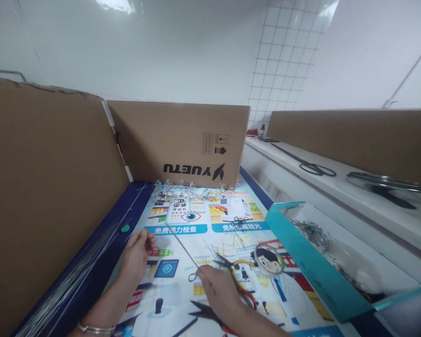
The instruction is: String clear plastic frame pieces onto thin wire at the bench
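Left hand [138, 252] at eight o'clock, fingers curled, hold impossible to tell. Right hand [215, 286] at six o'clock, pinching thin wire [180, 243] slanting toward eleven; red-handled cutters [246, 294] just beside, at three.

Cardboard box [182, 140] stands behind the poster mat [199, 229], tray [301, 252] right, wires [73, 276] left.

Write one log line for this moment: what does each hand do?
left hand: resting on poster | right hand: pinching thin wire | red-handled scissors: lying beside right hand
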The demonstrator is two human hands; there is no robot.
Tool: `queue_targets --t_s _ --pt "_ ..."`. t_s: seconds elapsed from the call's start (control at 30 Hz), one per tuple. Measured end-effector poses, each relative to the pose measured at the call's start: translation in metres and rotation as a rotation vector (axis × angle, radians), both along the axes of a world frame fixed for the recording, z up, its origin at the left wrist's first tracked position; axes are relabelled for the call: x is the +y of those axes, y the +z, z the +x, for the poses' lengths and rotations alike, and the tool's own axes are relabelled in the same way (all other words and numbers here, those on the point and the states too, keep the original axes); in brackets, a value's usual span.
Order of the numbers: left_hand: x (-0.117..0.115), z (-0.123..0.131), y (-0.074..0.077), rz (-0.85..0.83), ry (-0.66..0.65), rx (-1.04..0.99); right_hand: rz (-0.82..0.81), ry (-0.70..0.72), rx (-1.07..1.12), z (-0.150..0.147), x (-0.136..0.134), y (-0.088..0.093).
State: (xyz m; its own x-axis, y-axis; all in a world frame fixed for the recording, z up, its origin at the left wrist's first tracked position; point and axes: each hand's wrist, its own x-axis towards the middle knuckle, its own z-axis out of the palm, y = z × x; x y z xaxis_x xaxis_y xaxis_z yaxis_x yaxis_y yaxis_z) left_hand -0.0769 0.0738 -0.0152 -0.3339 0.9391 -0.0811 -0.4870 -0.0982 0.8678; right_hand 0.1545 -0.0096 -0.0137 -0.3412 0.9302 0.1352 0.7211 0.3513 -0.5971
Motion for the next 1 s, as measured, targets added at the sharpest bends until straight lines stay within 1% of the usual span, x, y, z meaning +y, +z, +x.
queue_targets --t_s 0.03,0.07,0.1,0.17,0.23,0.27,0.33,0.4,0.5,0.6,0.7,0.73,0.8,0.87,0.93,1.0 --pt "-0.006 0.009 0.002 -0.015 -0.07 0.047 0.009 -0.027 0.062 0.001 0.001 -0.001" --pt "-0.013 0.02 0.005 -0.024 -0.167 0.099 0.018 -0.049 0.089 0.002 0.001 -0.002" --pt "-0.021 0.031 0.008 -0.044 -0.266 0.15 0.028 -0.064 0.091 0.002 0.002 -0.002" --pt "-0.038 0.051 0.012 -0.08 -0.445 0.216 0.043 -0.051 0.069 0.001 0.0 -0.001" --pt "-0.052 0.066 0.013 -0.071 -0.553 0.239 0.067 -0.005 0.036 -0.001 -0.002 -0.001" --pt "-0.057 0.07 0.012 -0.072 -0.578 0.23 0.075 0.018 0.018 -0.002 -0.003 -0.001" --pt "-0.063 0.074 0.009 -0.072 -0.58 0.185 0.071 0.046 -0.039 -0.005 -0.004 0.0" --pt "-0.063 0.074 0.005 -0.086 -0.538 0.124 0.067 0.064 -0.141 -0.006 -0.003 0.002" --pt "-0.055 0.068 0.002 -0.123 -0.458 0.055 0.094 0.098 -0.344 0.005 0.007 0.015" --pt "-0.043 0.059 0.0 -0.157 -0.419 0.036 0.083 0.084 -0.542 0.033 0.022 0.035" --pt "-0.034 0.05 -0.002 -0.184 -0.446 0.062 0.04 -0.026 -0.626 0.067 0.033 0.051" --pt "-0.032 0.047 -0.002 -0.188 -0.461 0.075 0.016 -0.031 -0.641 0.076 0.035 0.053" --pt "-0.029 0.043 -0.001 -0.206 -0.486 0.118 -0.032 0.017 -0.638 0.088 0.037 0.053" --pt "-0.027 0.041 0.0 -0.242 -0.512 0.201 -0.058 0.066 -0.618 0.092 0.038 0.048" --pt "-0.027 0.04 0.002 -0.265 -0.551 0.315 -0.057 0.063 -0.613 0.089 0.04 0.042" --pt "-0.027 0.041 0.003 -0.253 -0.595 0.429 -0.044 0.029 -0.611 0.083 0.043 0.038"
